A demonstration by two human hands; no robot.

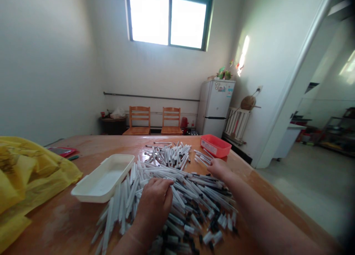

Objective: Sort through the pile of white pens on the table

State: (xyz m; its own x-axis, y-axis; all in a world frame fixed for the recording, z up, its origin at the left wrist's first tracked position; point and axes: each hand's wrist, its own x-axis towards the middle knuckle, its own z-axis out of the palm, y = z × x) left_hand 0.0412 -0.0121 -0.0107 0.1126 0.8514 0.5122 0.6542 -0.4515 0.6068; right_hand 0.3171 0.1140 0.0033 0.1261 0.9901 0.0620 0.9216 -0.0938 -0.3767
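Observation:
A large heap of white pen barrels [158, 170] with loose dark and clear caps [213, 221] spreads over the table. My left hand [156, 197] rests over the middle of the heap, fingers curled together; what lies in them is hidden. Farther right, my right hand [218, 169] has its fingertips pinched at the ends of a small group of white pens [202, 157], seemingly on a pen. Just beyond that hand stands a red plastic box [215, 147]. On the left of the heap is a cream-coloured tray [101, 179] with nothing visible inside.
A yellow plastic bag [36, 173] covers the left side of the wooden table [63, 225]. Behind it lies a red-edged flat item [62, 151]. Two wooden chairs [140, 120] stand beyond the table, with a fridge [216, 107] at the back right.

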